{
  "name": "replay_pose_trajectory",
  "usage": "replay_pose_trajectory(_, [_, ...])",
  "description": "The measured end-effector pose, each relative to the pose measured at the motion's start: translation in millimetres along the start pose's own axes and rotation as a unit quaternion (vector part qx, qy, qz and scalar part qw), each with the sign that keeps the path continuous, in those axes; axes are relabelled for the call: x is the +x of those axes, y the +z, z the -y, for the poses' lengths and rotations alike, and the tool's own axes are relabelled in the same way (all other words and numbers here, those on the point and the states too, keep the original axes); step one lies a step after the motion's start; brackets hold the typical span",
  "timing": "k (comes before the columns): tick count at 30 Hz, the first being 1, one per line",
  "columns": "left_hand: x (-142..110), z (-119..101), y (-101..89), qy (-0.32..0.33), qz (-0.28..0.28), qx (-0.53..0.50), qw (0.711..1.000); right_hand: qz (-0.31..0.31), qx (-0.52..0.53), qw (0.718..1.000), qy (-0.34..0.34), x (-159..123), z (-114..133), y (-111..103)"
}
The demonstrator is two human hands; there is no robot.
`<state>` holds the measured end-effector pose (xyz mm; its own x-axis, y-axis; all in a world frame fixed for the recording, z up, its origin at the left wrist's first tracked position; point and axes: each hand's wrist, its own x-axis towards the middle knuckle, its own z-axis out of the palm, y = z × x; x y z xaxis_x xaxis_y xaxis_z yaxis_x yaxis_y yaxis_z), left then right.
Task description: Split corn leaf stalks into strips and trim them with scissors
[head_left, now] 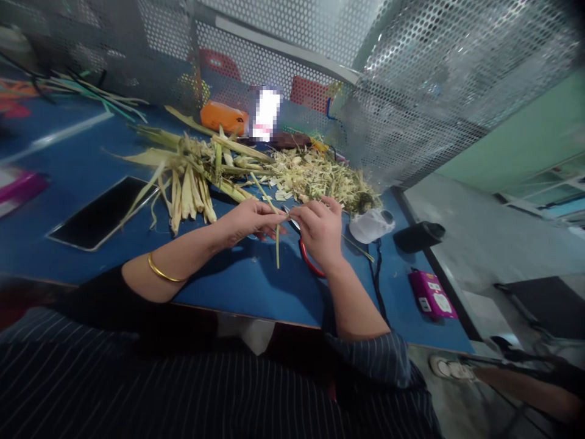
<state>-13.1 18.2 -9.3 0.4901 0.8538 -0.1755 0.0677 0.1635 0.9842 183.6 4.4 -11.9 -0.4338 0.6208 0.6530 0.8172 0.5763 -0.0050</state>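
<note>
My left hand (pixel 253 218), with a gold bangle at its wrist, pinches a thin pale green plant stalk (pixel 278 253) that slants up past the fingers and hangs below them. Close against it, my right hand (pixel 322 228) has thumb and fingers pressed together at the stalk; what lies between those fingertips is too small to name. Under the right hand, partly hidden, are red-handled scissors (pixel 311 262). Beyond both hands spreads a heap of chopped plant scraps (pixel 320 174). Left of that lies a bunch of pale, leafy stalks (pixel 189 189).
A dark flat panel (pixel 103 213) lies on the blue table (pixel 256 292) at left. An orange packet (pixel 223 117) and lit phone (pixel 266 114) stand behind. At right are a white roll (pixel 372 225), black cylinder (pixel 418 236) and purple pack (pixel 432 294). Perforated metal screens rise behind.
</note>
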Motion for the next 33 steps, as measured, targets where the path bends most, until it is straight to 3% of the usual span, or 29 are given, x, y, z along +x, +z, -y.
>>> replay_pose_trajectory(3, [1, 0, -1.1, 0.023, 0.002, 0.06, 0.998, 0.011, -0.014, 1.0, -0.003, -1, 2, 0])
replay_pose_trajectory(7, [4, 2, -4.1, 0.026, 0.046, 0.059, 0.997, 0.016, 0.0, 1.0, 0.024, -2, 1, 2])
replay_pose_trajectory(11, [5, 7, -1.1, 0.031, 0.027, 0.055, 0.998, 0.034, 0.082, 0.995, 0.052, -2, -4, 2])
replay_pose_trajectory(16, [2, 10, 12.1, 0.033, 0.026, 0.145, 0.988, 0.045, 0.14, 0.984, 0.097, 1, 3, -1])
replay_pose_trajectory(19, [-1, 12, 19.9, 0.022, 0.051, 0.189, 0.98, 0.063, 0.262, 0.953, 0.139, 1, 11, 2])
replay_pose_trajectory(22, [-3, 12, 23.0, 0.018, 0.055, 0.201, 0.978, 0.082, 0.41, 0.888, 0.19, 0, 16, 6])
replay_pose_trajectory(24, [-3, 10, 21.8, 0.012, 0.035, 0.182, 0.983, 0.055, 0.435, 0.873, 0.212, -1, 18, 5])
replay_pose_trajectory(26, [-3, 8, 18.9, 0.01, -0.007, 0.139, 0.99, -0.007, 0.395, 0.894, 0.21, -3, 19, 3])
replay_pose_trajectory(28, [-1, 7, 15.7, 0.007, -0.053, 0.069, 0.996, -0.052, 0.309, 0.934, 0.17, -4, 21, -1])
replay_pose_trajectory(31, [3, 7, 13.0, -0.018, -0.096, -0.049, 0.994, -0.024, 0.16, 0.986, 0.03, -6, 24, -3])
replay_pose_trajectory(33, [5, 7, 12.7, -0.031, -0.099, -0.104, 0.989, -0.001, 0.078, 0.996, -0.047, -7, 25, -2])
